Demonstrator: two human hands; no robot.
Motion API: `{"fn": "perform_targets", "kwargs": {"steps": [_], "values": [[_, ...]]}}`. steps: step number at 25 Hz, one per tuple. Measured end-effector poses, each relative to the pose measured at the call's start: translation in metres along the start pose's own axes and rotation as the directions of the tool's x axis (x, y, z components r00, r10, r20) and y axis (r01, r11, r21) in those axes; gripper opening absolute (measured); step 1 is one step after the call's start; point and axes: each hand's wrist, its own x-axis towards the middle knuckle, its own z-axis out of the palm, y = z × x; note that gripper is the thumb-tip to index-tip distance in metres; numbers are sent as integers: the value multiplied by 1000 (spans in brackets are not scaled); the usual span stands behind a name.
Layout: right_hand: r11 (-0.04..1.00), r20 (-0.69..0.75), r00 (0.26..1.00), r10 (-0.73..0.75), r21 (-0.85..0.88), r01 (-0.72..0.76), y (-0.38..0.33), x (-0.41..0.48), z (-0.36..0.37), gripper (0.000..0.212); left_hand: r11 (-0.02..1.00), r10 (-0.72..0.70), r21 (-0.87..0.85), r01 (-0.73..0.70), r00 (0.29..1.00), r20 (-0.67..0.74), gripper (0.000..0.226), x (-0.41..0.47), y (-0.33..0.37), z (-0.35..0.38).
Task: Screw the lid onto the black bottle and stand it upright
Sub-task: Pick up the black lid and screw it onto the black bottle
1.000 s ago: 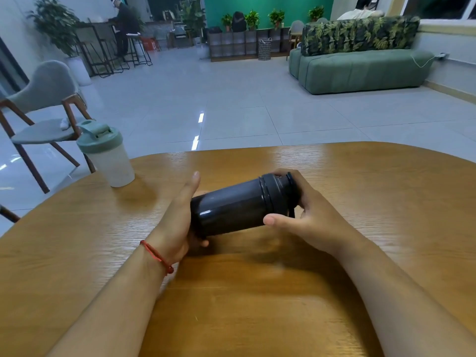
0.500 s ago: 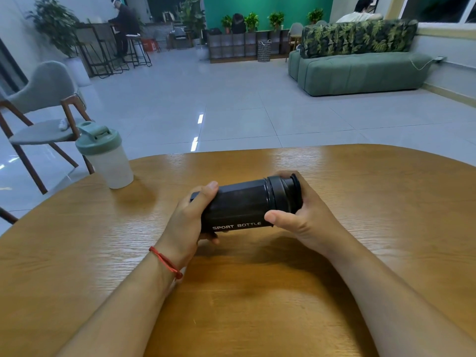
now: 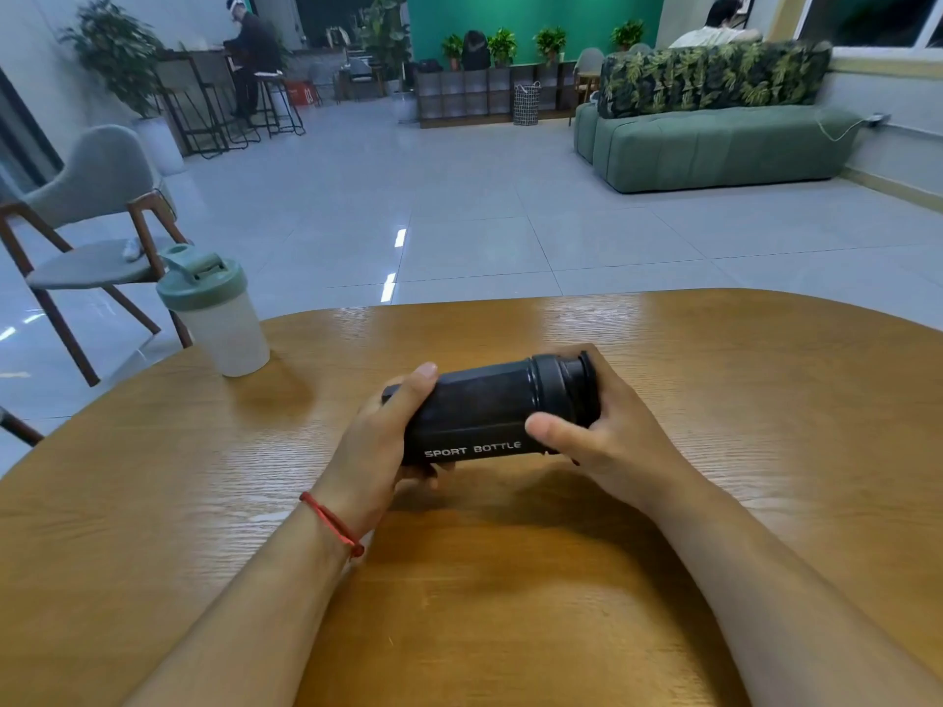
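Gripping black bottle [image 3: 474, 418] lower now, left hand [image 3: 377, 441]

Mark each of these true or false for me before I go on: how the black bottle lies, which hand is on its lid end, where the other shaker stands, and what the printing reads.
1. The black bottle stands upright on the table. False: it lies on its side, held between both hands.
2. The right hand wraps the lid end of the bottle. True.
3. The left hand grips the bottle's base end. True.
4. The green-lidded shaker lies tipped over beside the right hand. False: it stands upright near the table's far left edge, apart from both hands.
5. The bottle's side reads SPORT BOTTLE. True.
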Motion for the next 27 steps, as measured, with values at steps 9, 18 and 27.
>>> {"fn": "perform_targets", "kwargs": {"steps": [9, 18, 27], "values": [[935, -21, 972, 234, 278, -219, -1, 6, -2, 68, 901, 299, 269, -340, 937, 181, 79, -4, -4, -12], [987, -101, 991, 85, 142, -70, -8, 1, -6, 31, 994, -75, 94, 57, 975, 208, 62, 11, -11, -17], [971, -129, 982, 135, 215, -105, -4, 4, -7, 51, 965, 224, 93, -245, 956, 190, 73, 9, -11, -21]]}}
